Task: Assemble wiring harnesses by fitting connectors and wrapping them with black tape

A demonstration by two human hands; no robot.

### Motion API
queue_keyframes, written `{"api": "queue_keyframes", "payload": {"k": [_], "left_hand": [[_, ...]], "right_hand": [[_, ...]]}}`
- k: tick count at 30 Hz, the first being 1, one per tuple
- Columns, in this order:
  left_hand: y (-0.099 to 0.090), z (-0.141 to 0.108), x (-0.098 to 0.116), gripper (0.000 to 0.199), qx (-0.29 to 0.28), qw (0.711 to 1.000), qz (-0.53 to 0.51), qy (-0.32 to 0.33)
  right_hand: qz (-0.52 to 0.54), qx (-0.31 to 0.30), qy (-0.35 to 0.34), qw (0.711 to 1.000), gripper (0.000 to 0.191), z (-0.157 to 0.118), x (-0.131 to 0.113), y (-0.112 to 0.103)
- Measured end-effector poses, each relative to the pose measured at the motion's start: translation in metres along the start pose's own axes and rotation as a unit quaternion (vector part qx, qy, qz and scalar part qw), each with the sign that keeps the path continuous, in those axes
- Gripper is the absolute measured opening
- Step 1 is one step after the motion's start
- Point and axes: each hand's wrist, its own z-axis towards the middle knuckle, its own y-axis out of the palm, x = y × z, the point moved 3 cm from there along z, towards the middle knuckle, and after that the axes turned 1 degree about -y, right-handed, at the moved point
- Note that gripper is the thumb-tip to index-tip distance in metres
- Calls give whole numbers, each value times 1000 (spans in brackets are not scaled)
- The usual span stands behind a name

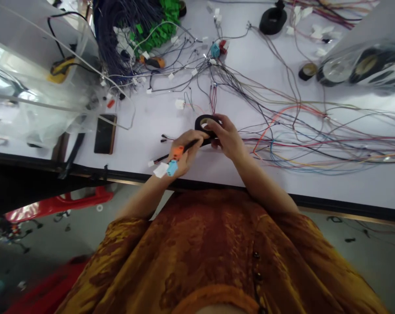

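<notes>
Near the table's front edge, my left hand [187, 150] is closed round a dark wire bundle [191, 144]. An orange connector [178, 151], a light blue connector [171, 168] and a white connector [161, 170] hang at the bundle's end, over my left wrist. My right hand [228, 137] grips a roll of black tape [202, 123], its thumb at the roll's hole. The roll sits against the bundle, close to my left fingertips. To the right of my right hand, loose coloured wires [302, 141] spread over the table.
A phone [105, 134] lies at the left beside clear plastic bags [43, 117]. Behind are dark wires with green tags [158, 32], an orange-black tool [153, 62], a blue connector [215, 50] and another black tape roll [272, 20]. Wrapped rolls [364, 67] lie at the right.
</notes>
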Motion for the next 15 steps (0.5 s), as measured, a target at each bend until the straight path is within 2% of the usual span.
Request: {"api": "queue_keyframes", "payload": {"k": [2,3,5,6,8,9,10,12,15], "left_hand": [[2,-1,-9,17,38,999,-18,-10],[2,0,-16,19,76,995,-44,-40],[5,3,-32,26,142,978,-97,-117],[8,5,-38,29,156,969,-119,-152],[13,9,-45,32,156,956,-149,-198],[15,11,-45,34,153,952,-161,-210],[16,12,-45,35,152,949,-171,-217],[15,13,-43,36,151,946,-183,-220],[13,17,-40,38,111,952,-197,-207]], "right_hand": [[34,6,52,998,27,7,3,-1],[24,25,35,999,30,3,6,-2],[-62,44,-75,994,41,-19,12,-5],[-130,35,-145,980,45,-35,16,-5],[-250,1,-245,937,46,-63,23,-4],[-276,-1,-270,922,45,-72,25,-6],[-276,13,-277,920,44,-76,25,-9],[-214,45,-242,945,44,-69,19,-17],[-86,14,-131,988,44,-35,9,-24]]}}
